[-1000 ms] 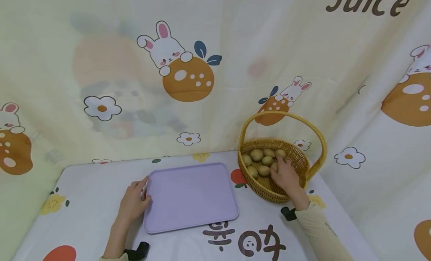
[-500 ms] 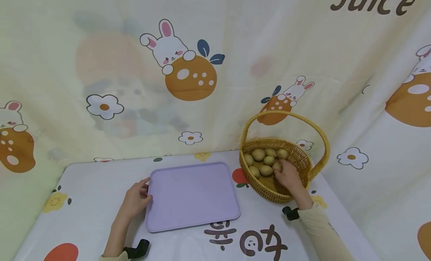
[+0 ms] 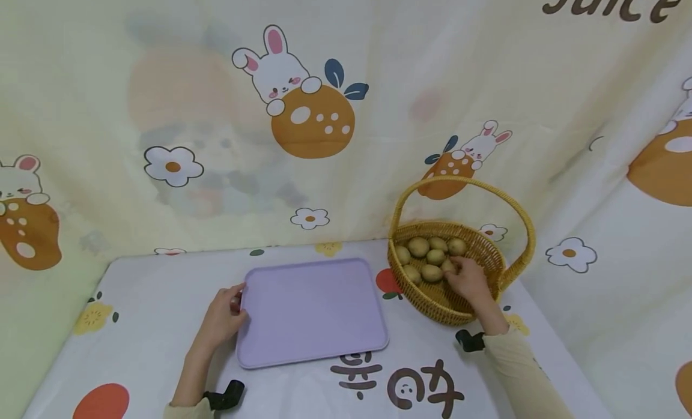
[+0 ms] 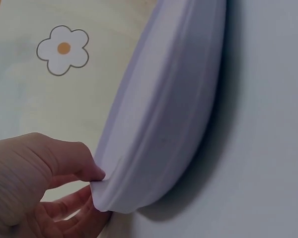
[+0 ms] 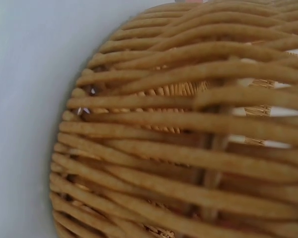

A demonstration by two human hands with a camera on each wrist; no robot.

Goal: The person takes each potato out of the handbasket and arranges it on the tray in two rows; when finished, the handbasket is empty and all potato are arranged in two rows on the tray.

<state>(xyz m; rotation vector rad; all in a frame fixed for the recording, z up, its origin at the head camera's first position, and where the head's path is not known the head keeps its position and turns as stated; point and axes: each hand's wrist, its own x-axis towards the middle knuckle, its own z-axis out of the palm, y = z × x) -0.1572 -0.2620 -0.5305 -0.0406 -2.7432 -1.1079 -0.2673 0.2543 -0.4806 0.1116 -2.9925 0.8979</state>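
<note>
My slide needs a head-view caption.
Left grip holds a lilac rectangular tray; right grip touches one brownish oval item in a round yellow wicker basket.

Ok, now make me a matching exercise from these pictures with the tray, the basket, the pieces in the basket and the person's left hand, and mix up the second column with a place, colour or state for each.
Column one
1. Rectangular tray
2. Wicker basket
3. Potato-like pieces
4. Left hand

Column two
A. Gathered inside the wicker basket
B. Thumb and fingers pinching the rectangular tray's rim
C. Golden yellow, standing to the right of the rectangular tray
D. Pale purple

Right pairs: 1-D, 2-C, 3-A, 4-B.
</note>
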